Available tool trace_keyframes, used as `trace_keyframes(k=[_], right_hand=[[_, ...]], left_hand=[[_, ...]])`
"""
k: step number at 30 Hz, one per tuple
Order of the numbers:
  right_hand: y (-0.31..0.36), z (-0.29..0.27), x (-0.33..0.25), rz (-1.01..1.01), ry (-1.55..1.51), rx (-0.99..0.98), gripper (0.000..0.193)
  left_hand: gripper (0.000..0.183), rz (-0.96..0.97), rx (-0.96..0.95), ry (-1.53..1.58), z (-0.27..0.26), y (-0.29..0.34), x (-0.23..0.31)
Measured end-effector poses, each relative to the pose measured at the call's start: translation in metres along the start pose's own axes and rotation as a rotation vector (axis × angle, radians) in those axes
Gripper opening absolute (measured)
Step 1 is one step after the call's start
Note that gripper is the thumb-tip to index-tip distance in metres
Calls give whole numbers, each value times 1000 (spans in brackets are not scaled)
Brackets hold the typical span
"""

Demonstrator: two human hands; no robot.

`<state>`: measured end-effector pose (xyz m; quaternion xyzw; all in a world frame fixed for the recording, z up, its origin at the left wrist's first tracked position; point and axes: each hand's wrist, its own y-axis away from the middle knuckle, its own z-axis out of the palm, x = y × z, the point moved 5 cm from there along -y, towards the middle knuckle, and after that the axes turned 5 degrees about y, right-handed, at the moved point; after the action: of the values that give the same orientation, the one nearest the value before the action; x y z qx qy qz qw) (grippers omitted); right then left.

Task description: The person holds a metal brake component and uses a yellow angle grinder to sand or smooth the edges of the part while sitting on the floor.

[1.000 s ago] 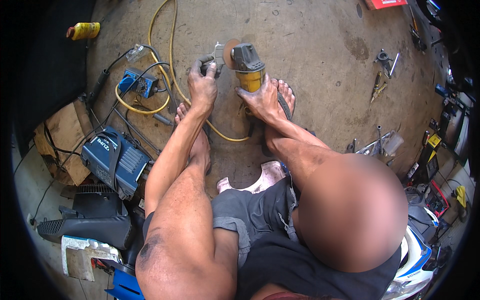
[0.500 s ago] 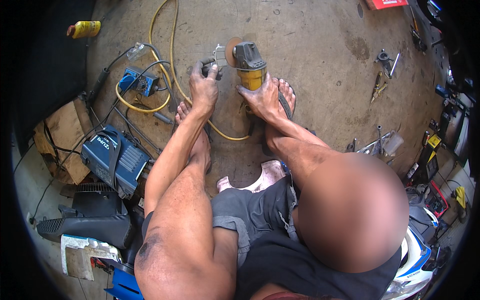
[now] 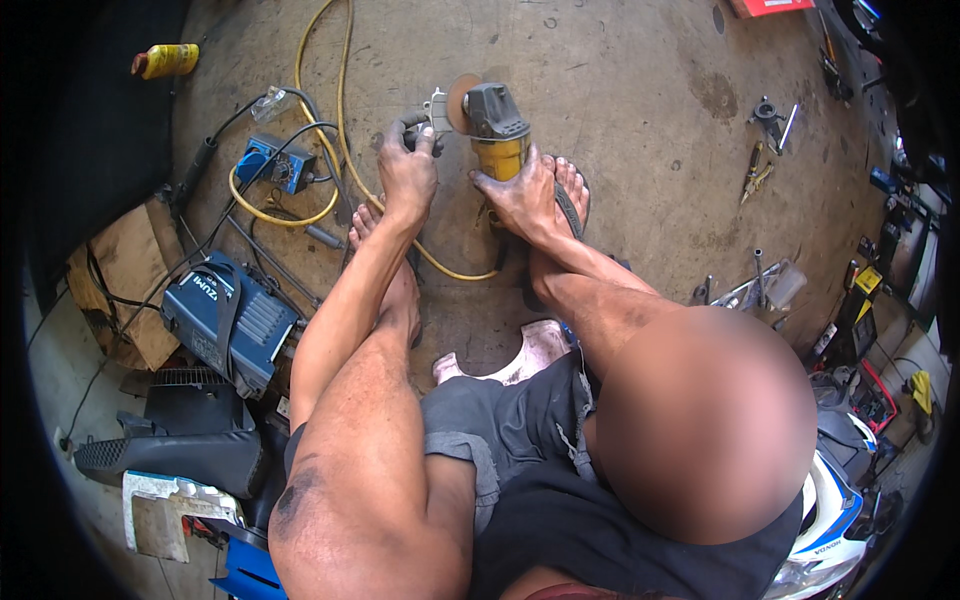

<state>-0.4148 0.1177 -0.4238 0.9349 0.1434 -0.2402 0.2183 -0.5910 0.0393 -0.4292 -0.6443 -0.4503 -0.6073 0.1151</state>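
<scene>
My right hand [image 3: 518, 195] is wrapped round the yellow body of an angle grinder [image 3: 500, 150], between my feet and just above the floor. Its grey head points away from me, and a reddish-brown disc [image 3: 463, 103] stands on its left side. Fingers closed, my left hand [image 3: 408, 160] grips a small wire-like metal piece [image 3: 438, 108] with a pale, bent outline. That piece sits right beside the disc; whether the two touch I cannot tell. The lower part of the piece is hidden behind my fingers.
A yellow cable [image 3: 345, 120] loops over the floor at left, near a small blue device [image 3: 285, 165] and a blue welding machine [image 3: 225, 315]. Pliers [image 3: 755, 175] lie at right. A yellow bottle [image 3: 167, 60] lies far left. White-and-blue motorcycle bodywork [image 3: 830, 510] stands near right.
The grinder and my right hand have shifted very slightly left. My left hand stays almost in place, still holding the metal piece.
</scene>
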Motion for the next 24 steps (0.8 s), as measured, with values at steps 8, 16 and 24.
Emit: trace_keyframes(k=[8,16,24], right_hand=[[-1,-3,3,66,-48,34,79],[-2,-10,7,-26,-79,-1,76],[1,-10,0,-41,-112,-17,74]], left_hand=[[27,-96,-45,533,-14,-10,-20],[31,-161,-182,739,-9,-5,6],[32,-32,-233,605,-31,-6,8]])
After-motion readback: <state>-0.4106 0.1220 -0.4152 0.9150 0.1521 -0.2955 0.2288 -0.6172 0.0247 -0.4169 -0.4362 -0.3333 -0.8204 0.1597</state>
